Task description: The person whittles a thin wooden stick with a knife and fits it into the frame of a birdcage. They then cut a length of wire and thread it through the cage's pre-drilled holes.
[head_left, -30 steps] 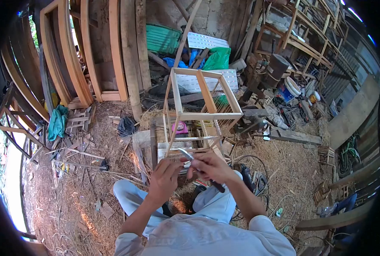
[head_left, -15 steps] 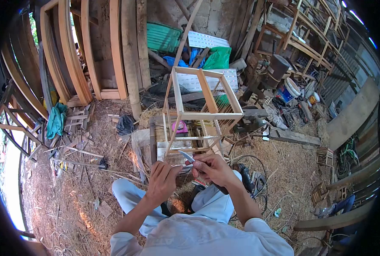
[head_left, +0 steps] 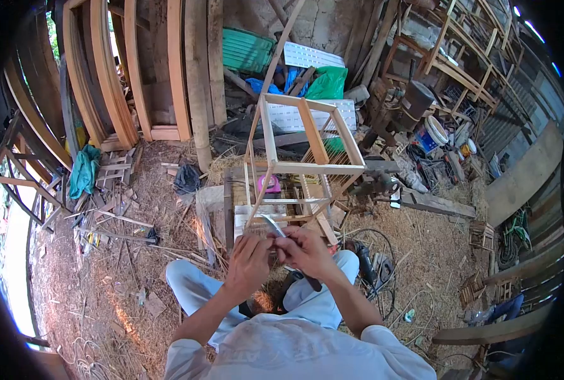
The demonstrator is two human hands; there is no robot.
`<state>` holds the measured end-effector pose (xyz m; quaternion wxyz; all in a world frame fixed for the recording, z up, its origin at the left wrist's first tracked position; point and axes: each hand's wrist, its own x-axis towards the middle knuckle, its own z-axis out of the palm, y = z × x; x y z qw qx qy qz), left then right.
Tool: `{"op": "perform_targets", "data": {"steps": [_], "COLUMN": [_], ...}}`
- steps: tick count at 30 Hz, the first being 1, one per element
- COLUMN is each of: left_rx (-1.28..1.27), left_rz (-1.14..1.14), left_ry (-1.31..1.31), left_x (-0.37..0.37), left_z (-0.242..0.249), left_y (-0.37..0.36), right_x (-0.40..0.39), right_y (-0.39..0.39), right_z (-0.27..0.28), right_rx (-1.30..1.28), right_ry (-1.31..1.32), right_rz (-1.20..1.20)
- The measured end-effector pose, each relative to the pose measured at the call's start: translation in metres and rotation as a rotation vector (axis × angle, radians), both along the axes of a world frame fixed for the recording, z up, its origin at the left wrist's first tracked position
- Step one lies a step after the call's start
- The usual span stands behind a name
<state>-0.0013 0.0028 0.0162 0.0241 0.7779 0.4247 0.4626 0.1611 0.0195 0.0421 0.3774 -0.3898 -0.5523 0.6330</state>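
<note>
My right hand (head_left: 304, 252) grips a knife (head_left: 273, 225) by its dark handle, the blade pointing up and to the left. My left hand (head_left: 249, 263) is closed on a thin stick that the blade meets; the stick is mostly hidden by my fingers. Both hands are held together over my knees. Just beyond them stands an open wooden frame cage (head_left: 307, 166) with thin slats, resting on a low wooden bench (head_left: 231, 209).
Straw and wood scraps cover the ground. Large door frames (head_left: 114, 82) lean at the back left. A teal cloth (head_left: 82, 171) lies at the left. A power tool and cables (head_left: 367, 259) lie at my right. Buckets (head_left: 434, 133) and lumber crowd the back right.
My hands have stayed together with the knife against the stick; the blade has shifted a little lower and left. The view has tilted slightly.
</note>
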Motion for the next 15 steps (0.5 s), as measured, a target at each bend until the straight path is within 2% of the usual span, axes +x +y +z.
{"op": "perform_targets", "data": {"steps": [2, 5, 11, 13, 15], "left_rx": [0.012, 0.008, -0.026, -0.012, 0.006], "left_rz": [-0.007, -0.027, -0.043, -0.043, -0.071], "left_ry": [0.01, 0.034, 0.09, 0.107, 0.125], "left_x": [0.002, 0.003, -0.001, -0.003, -0.005], "left_z": [0.004, 0.01, 0.008, 0.009, 0.003], "left_y": [0.001, -0.003, -0.01, -0.009, -0.011], "right_x": [-0.002, 0.007, 0.016, 0.028, 0.032], "right_y": [0.0, 0.0, -0.005, -0.003, -0.003], "right_z": [0.001, -0.002, -0.001, 0.016, 0.01], "right_rx": [0.052, -0.079, 0.049, -0.241, -0.221], "right_ry": [-0.054, -0.013, -0.075, 0.077, 0.062], "right_rz": [-0.017, -0.037, -0.189, -0.17, -0.142]}}
